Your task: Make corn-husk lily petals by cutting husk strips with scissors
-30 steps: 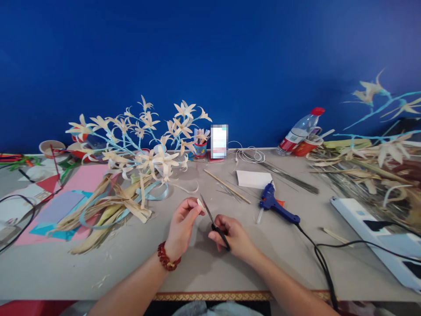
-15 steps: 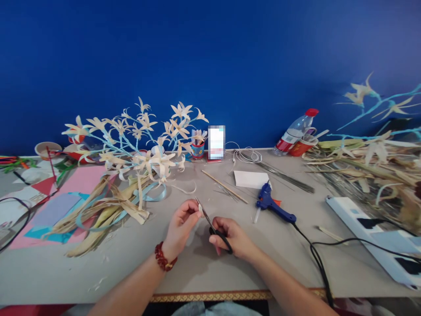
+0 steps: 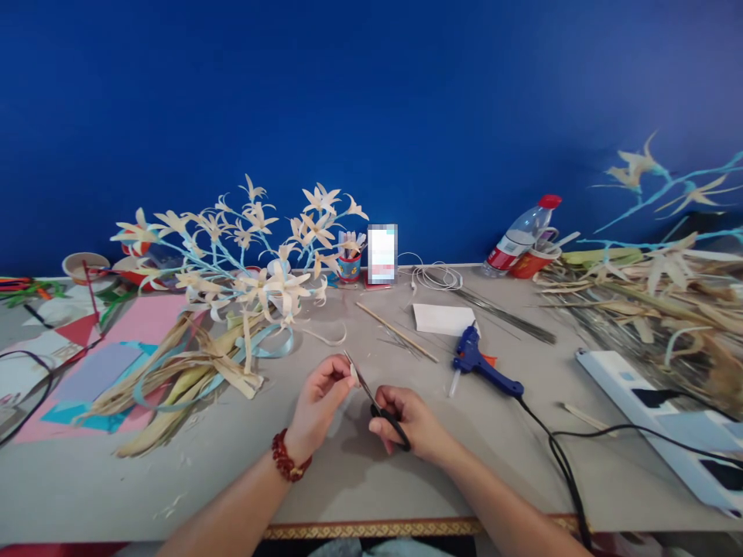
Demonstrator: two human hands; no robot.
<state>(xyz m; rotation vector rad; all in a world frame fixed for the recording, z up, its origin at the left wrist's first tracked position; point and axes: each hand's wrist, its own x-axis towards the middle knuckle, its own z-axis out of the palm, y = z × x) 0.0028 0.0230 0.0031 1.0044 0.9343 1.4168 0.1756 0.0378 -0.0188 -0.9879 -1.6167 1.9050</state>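
Over the middle of the table, my left hand [image 3: 323, 396] pinches a small pale piece of husk [image 3: 354, 373] between thumb and fingers. My right hand [image 3: 406, 418] is closed around the black handles of a pair of scissors [image 3: 364, 384]. The blades point up and to the left and lie right beside the pale piece; whether they touch it I cannot tell. Beyond my left hand stand branches of cream husk flowers [image 3: 284, 290] on light blue stems. Dried husk strips [image 3: 174, 387] and a light blue ribbon [image 3: 277, 343] lie to its left.
A blue glue gun [image 3: 484, 365] lies right of my hands, its cord running to the front edge. A white power strip [image 3: 638, 418] is farther right. A thin stick [image 3: 398, 331], a white box [image 3: 444, 319], a phone [image 3: 382, 255] and a tilted bottle [image 3: 519, 236] are at the back.
My hands and the scissors stay almost where they were, with the pale piece still pinched. The whole view has shifted very slightly.
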